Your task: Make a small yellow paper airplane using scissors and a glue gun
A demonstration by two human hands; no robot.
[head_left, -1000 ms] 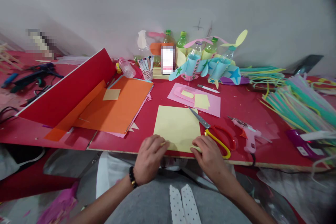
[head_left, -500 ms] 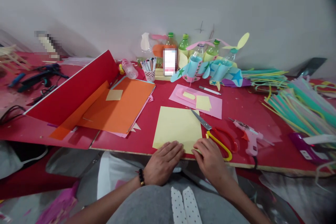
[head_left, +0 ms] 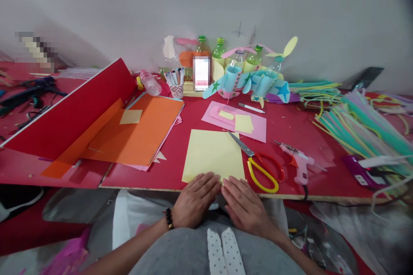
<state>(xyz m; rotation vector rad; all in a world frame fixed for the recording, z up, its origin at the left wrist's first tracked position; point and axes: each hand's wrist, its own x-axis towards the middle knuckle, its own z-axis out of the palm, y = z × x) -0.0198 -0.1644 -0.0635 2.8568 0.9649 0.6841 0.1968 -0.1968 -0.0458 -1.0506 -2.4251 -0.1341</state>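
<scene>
1. In the head view, our yellow sheet (head_left: 211,154) lies at the near edge of the bench (head_left: 167,176).
2. Our left hand (head_left: 197,197) and right hand (head_left: 244,204) rest along its near edge, fingers stretched out flat, gripping nothing.
3. Uneven pressure from our hands could crease or skew the sheet.
4. The scissors (head_left: 247,149) cross its far right corner; dragging the sheet could snag the blade.

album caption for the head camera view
Left hand and right hand on a pale yellow paper sheet, metal scissors with red and yellow handles across its far-right corner.
</scene>
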